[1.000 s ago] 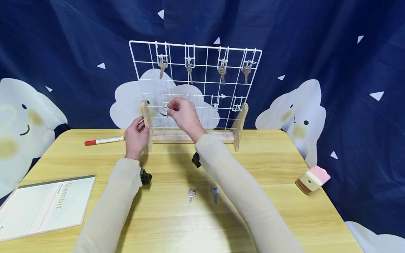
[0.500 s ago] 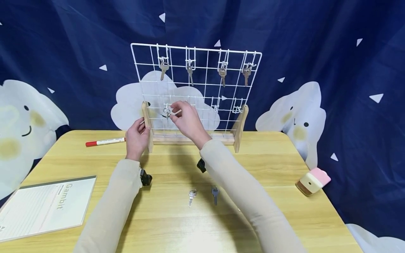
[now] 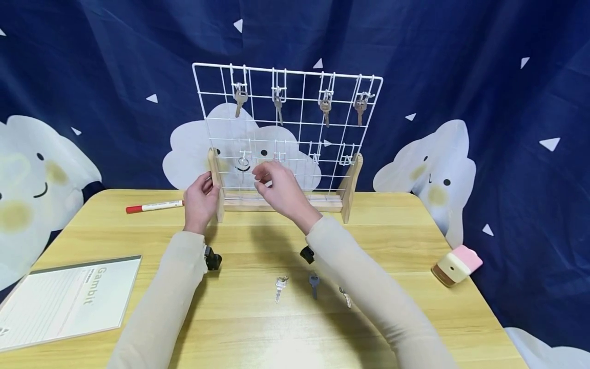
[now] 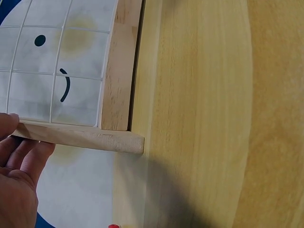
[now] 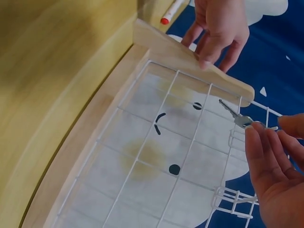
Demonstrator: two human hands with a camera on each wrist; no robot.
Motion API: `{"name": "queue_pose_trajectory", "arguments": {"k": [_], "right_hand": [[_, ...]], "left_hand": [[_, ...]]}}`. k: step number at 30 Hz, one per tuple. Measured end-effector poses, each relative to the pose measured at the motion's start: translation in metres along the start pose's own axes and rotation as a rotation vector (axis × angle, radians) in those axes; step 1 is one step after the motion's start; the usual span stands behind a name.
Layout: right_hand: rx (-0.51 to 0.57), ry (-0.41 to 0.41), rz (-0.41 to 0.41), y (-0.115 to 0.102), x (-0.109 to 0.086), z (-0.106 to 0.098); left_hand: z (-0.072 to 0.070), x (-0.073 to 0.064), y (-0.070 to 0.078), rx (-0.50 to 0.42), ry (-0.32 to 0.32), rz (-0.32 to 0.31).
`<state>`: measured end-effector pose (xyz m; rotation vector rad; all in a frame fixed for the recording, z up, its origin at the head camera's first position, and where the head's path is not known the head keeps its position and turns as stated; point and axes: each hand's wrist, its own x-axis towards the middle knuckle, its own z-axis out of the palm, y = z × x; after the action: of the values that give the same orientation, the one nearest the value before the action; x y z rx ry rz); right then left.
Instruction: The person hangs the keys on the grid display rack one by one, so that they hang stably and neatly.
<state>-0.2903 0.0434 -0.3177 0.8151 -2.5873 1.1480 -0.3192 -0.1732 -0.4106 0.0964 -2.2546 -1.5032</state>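
A white wire grid rack [image 3: 301, 102] stands in wooden feet at the back of the table. My left hand [image 3: 200, 202] grips its left wooden post [image 4: 85, 137], thumb on one side and fingers on the other. From the lower-left hook hangs a key [image 5: 241, 120] on a ring. Just to the right of that key, my right hand [image 3: 283, 189] is held with bent, parted fingers and nothing between them. In the right wrist view its fingertips overlap the key's head. Several more keys [image 3: 325, 106] hang along the upper row.
Three loose keys, including a silver key [image 3: 314, 284], lie on the table's front middle. Lower hooks [image 3: 345, 159] on the right bear no keys. A red-capped marker [image 3: 154, 206] and notebook [image 3: 74, 302] lie left; a pink-and-cream block [image 3: 456, 265] sits at the right edge.
My right hand has let go of the key on the lower-left hook and drawn back to the right and slightly down. The left hand stays on the post.
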Motion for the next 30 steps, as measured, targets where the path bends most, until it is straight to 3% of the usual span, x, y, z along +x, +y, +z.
{"name": "queue_pose_trajectory", "arguments": {"k": [16, 21, 30], "right_hand": [[-0.016, -0.067, 0.046, 0.005, -0.037, -0.005], [-0.072, -0.092, 0.051, 0.015, -0.052, -0.006], [-0.093, -0.206, 0.065, 0.029, -0.079, -0.009]], "left_hand": [[0.001, 0.000, 0.000, -0.003, 0.007, 0.008], [0.001, 0.000, -0.001, -0.010, 0.002, 0.002], [0.000, 0.000, 0.000, 0.001, -0.004, -0.020]]}}
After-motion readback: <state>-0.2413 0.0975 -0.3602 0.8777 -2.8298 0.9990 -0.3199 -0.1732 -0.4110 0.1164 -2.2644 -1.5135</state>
